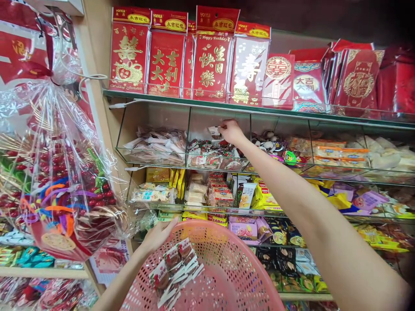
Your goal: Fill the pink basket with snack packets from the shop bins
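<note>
My left hand [162,233] is closed on the rim of a pink plastic basket [233,250], full of small holes, which hangs tilted below the shelves. Several small wrapped snacks [175,259] with white and red labels lie inside its left part. Up at the glass shelf, my right hand [231,131] pinches a small wrapped snack [214,131] with a white label. It is just above a compartment holding a pile of similar wrapped snacks [210,149]. My right forearm crosses in front of the shelves on the right.
Red envelopes [212,65] stand along the shelf above. Glass dividers [188,129] separate the compartments. Lower shelves hold packaged sweets [220,194]. On the left, a plastic-wrapped bouquet [61,172] juts out beside a wooden post [97,52].
</note>
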The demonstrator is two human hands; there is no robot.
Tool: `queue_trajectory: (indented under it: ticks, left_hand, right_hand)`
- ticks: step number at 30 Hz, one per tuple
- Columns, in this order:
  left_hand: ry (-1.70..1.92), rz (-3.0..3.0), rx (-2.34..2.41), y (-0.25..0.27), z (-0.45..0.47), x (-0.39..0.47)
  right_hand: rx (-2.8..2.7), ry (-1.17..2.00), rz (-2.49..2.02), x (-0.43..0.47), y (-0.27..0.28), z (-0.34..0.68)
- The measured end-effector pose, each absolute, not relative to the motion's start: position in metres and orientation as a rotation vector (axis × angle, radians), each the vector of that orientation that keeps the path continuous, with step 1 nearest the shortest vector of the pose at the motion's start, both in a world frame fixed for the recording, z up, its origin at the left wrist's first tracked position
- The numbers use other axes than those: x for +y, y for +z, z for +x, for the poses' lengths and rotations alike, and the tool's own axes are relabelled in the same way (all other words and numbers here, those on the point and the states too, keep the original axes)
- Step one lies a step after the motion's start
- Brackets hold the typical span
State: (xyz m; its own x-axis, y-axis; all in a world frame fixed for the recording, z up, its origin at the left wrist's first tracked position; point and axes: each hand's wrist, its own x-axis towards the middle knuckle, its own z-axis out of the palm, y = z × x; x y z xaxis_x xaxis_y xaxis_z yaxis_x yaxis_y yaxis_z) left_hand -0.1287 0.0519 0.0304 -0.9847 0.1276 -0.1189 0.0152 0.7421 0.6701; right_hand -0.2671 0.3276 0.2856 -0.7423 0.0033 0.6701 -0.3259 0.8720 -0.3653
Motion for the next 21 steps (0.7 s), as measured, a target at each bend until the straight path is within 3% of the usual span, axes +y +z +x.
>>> queue_trajectory:
  ticks: [5, 10, 14, 21]
  left_hand:
    - [1.075, 0.116, 2.781, 0.035, -0.132, 0.061]
    - [1.030, 0.171, 2.794, 0.040, -0.134, 0.071]
    - [0.986, 0.156, 2.807, 0.040, -0.135, 0.076]
    - [0.992, 0.208, 2.812, 0.038, -0.134, 0.079]
  right_hand:
    - [-2.150, 1.291, 0.385, 0.330, 0.273, -0.208]
    - [-2.103, 1.936, 0.595, 0.318, 0.224, -0.131]
    - [-1.997, 2.070, 0.761, 0.307, 0.169, -0.092]
    - [-1.960, 1.897, 0.880, 0.305, 0.113, -0.081]
